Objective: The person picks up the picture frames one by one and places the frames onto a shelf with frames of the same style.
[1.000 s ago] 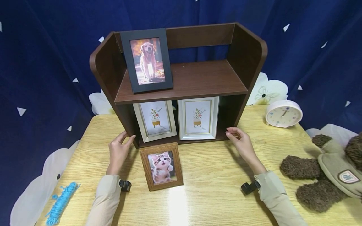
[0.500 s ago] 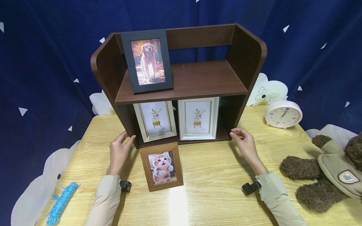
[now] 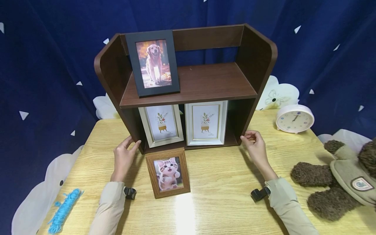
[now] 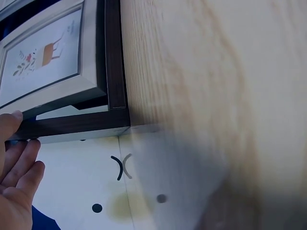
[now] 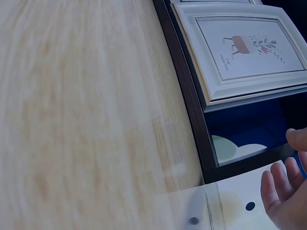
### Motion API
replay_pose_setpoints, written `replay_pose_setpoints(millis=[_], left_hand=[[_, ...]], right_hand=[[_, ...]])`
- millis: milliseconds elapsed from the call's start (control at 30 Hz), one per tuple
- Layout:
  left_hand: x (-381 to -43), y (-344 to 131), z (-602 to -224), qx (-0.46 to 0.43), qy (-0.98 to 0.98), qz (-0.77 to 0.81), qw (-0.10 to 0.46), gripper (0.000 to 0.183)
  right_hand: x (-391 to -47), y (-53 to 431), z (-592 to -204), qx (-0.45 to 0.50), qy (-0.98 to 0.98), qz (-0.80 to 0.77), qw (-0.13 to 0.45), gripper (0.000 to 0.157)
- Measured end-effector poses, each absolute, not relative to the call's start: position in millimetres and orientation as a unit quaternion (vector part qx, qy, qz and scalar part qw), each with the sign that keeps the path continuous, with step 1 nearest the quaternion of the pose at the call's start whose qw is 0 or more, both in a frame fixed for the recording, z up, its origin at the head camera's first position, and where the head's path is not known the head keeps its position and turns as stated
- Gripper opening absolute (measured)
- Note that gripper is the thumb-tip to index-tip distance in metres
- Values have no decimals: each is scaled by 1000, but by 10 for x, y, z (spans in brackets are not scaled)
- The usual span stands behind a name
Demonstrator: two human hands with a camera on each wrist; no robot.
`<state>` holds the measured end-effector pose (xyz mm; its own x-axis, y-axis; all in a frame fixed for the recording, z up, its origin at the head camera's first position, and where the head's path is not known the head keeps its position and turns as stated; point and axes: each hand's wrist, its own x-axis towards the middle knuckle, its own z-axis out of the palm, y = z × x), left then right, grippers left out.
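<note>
A dark brown two-tier desktop bookshelf (image 3: 217, 80) stands at the back of the table. My left hand (image 3: 123, 160) pinches the lower front edge of its left side panel, thumb to the inside and fingers outside in the left wrist view. At the opposite lower corner, my right hand (image 3: 257, 153) holds the right side panel between thumb and fingers. On the bottom tier lean a cream picture frame (image 3: 178, 130) and a white picture frame (image 3: 189, 130). A black frame (image 3: 174, 71) with a dog photo stands on the upper tier, at the left.
Before the shelf a brown wooden frame (image 3: 185, 169) with a kitten picture lies on the table (image 3: 220, 195). Blue yarn (image 3: 63, 212) lies front left. A white clock (image 3: 294, 119) stands at the right, near a brown teddy bear (image 3: 343, 176). Blue curtain hangs behind.
My right hand has shifted slightly outward, from the bottom tier's front right corner to the right side panel. My left hand, the shelf and the frames stay in place.
</note>
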<state>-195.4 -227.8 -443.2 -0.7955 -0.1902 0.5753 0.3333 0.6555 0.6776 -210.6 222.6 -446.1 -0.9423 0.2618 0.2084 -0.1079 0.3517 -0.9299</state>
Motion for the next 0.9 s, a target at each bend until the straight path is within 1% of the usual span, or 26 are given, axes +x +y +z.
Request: replay_pose_setpoints(millis=[167,333,400,567,667,700,767,900], left_hand=[[-1930,-2279,-4431,-51,-854,-408,319,26],[-1871,-2276,-4422,-65,-848,-412,327,28],[-1837,-2275,-4415,-66,-848,-410,329,30],[-1718,-2290,-4402,-71,-851,-382,353,34],[-1652,-2294,-4395,-92,-853,-366,361,35],[-1633,-2292,-4390,-101,-854,-364,358,34],[-1594,-2282,-4379,-116,-857,-374,334,33],[-1513,-2253,-4374,-123,-859,-432,245,27]], right_hand=[[-2134,2256,-4483,-50,-802,573,163,33],[-1999,2162,-4238,-45,-802,568,179,31],[-1997,2160,-4222,-47,-800,569,184,31],[-2124,2243,-4400,-52,-791,579,192,33],[-2146,2255,-4423,-41,-780,591,201,34],[-2151,2258,-4426,-37,-776,596,203,34],[-2162,2266,-4427,-29,-770,603,206,34],[-2166,2261,-4408,-25,-774,600,203,34]])
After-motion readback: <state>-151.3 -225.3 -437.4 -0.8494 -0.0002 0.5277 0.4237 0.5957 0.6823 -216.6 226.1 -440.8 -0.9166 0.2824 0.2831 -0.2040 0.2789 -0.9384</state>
